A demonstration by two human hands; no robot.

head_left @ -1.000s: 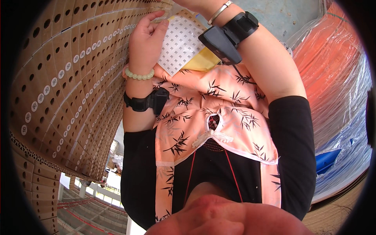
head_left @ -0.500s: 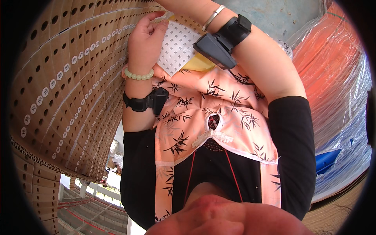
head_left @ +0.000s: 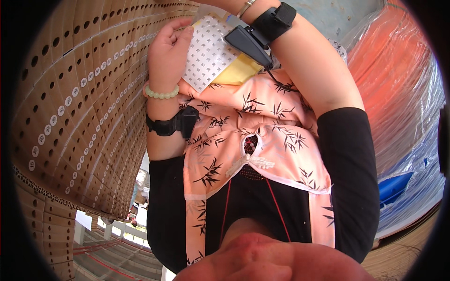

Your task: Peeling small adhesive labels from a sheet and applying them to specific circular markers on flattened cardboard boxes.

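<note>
My left hand (head_left: 169, 56), wearing a pale green beaded bracelet, is closed on the edge of a white sheet of small black-printed stickers (head_left: 212, 52). Under that sheet shows a yellow sheet (head_left: 244, 70). Some clear plastic (head_left: 216, 11) sticks out past their upper edge. My right forearm (head_left: 307, 61) crosses above the sheets toward the top left, and the hand at its end is almost wholly cut off by the upper edge. Close by on the left stands a wall of stacked brown cardboard pieces (head_left: 70, 70) with round holes; rows of round white stickers (head_left: 68, 101) run along it.
On the right, orange and blue goods wrapped in clear film (head_left: 398, 79) rise close to my right arm. A grey floor (head_left: 328, 21) shows at the top. My peach apron (head_left: 262, 107) lies below the sheets. Roof beams (head_left: 117, 255) appear at the lower left.
My right forearm has moved up and to the left, uncovering more of the yellow sheet and the clear plastic. My left hand has shifted slightly left with the sheets.
</note>
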